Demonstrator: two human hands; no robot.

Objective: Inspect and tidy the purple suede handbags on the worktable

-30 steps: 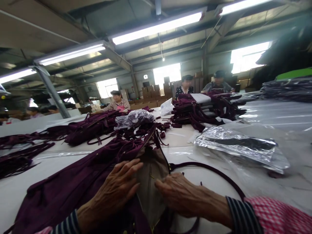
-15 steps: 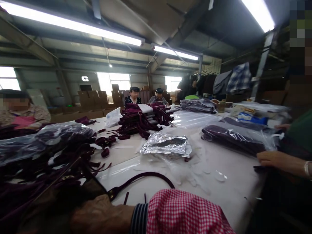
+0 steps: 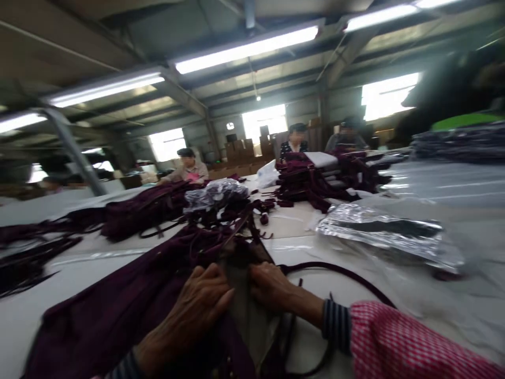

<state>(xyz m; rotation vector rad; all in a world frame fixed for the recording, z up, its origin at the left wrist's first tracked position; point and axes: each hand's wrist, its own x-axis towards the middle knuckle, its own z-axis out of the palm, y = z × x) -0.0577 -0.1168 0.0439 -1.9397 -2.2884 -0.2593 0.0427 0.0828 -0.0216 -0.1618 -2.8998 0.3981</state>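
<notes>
A soft, dark purple fabric bag (image 3: pixel 114 310) with a beige-grey lining (image 3: pixel 240 300) lies on the white-topped bench (image 3: pixel 286 230), from lower left to lower centre of the frame. Its mouth gapes between two bare hands. The right hand (image 3: pixel 270 287) is curled in and seems to pinch the mouth's right edge, beside a thin, curved purple handle (image 3: pixel 347 276). The left hand (image 3: pixel 195 305) lies bent over the left edge; blur hides whether its grip pinches fabric or only presses down.

To spread the mouth well, I would draw both edges apart evenly and gently, low over the bench, with the handle clear of the opening.

The mouth faces right and somewhat up toward the camera, so the base probably points lower left. The visible long axis slopes from the lower left corner up toward the centre; the bottom of the frame cuts off the near end.
</notes>
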